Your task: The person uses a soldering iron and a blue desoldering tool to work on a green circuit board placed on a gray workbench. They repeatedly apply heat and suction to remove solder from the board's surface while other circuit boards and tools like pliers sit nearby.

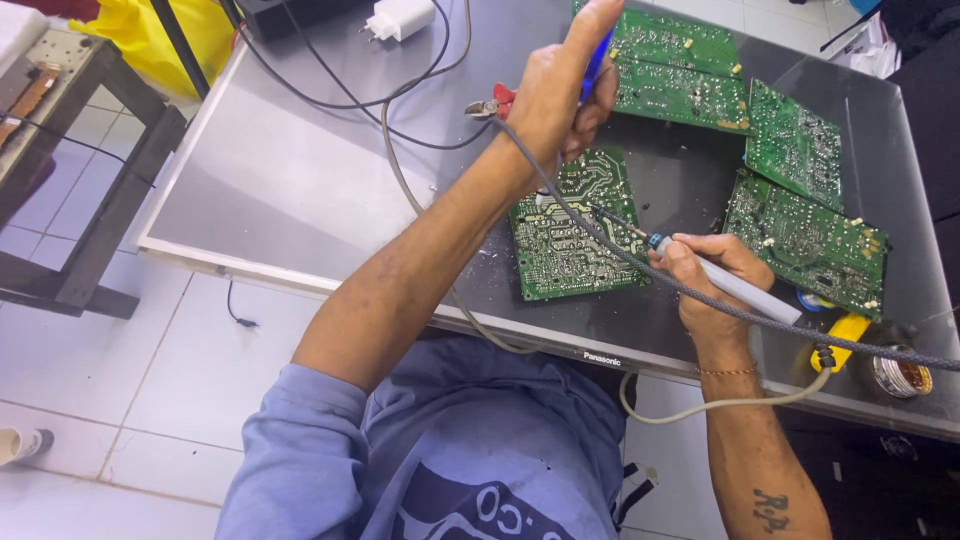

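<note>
While the left hand (560, 95) clasps a blue tool (597, 60), apparently a desoldering pump, the right hand's (715, 270) grip holds a soldering iron (735, 288).

A blue short-sleeved shirt (440, 440) with dark print, a thin wrist bracelet (727, 371), and a forearm tattoo (771, 508).

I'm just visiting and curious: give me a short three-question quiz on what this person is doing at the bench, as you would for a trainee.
1. True or false: the right hand holds a soldering iron whose tip points at the nearest green circuit board.
2. What does the left hand grip? A) a blue pen-shaped tool B) a hammer C) a cup
3. How many green circuit boards lie on the grey table?

Key
1. True.
2. A, the blue tool, held raised above the board.
3. Five, though the far ones overlap, so the count is approximate.
</note>
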